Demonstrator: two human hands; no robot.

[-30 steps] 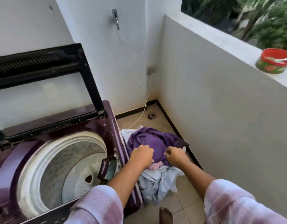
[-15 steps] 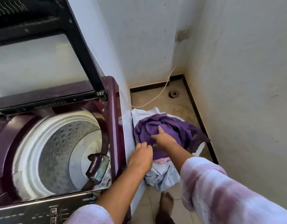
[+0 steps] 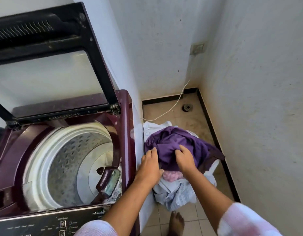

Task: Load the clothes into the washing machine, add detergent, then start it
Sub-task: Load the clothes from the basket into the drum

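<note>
One washing machine (image 3: 127, 133) here, a glossy maroon top-loader with its dark-framed lid (image 3: 50, 65) standing upright. The drum (image 3: 70, 159) is round perforated metal inside a white plastic rim. Down on the tiled floor (image 3: 190, 217), one pile of clothes (image 3: 178, 189) sits hard against the machine's right side, short of the floor's far corner. I count four fabrics: a purple garment (image 3: 195, 147) crumpled on top, soft and matte; a pink piece (image 3: 172, 175) peeking out beneath; a pale blue striped cloth (image 3: 181, 195) spilling toward the floor's near edge; and a white cloth (image 3: 156, 126) at the back. Two hands are in there. The left hand (image 3: 150, 166) lies with its fingers fairly straight, tips on the purple folds. The right hand (image 3: 185, 159) has its fingers curled in, bunching purple cloth in its grip. There's one bare foot (image 3: 176, 223) just beside the pile, one white cord (image 3: 171, 108) trailing over the floor, and one round drain (image 3: 187, 107) by the far corner.
</note>
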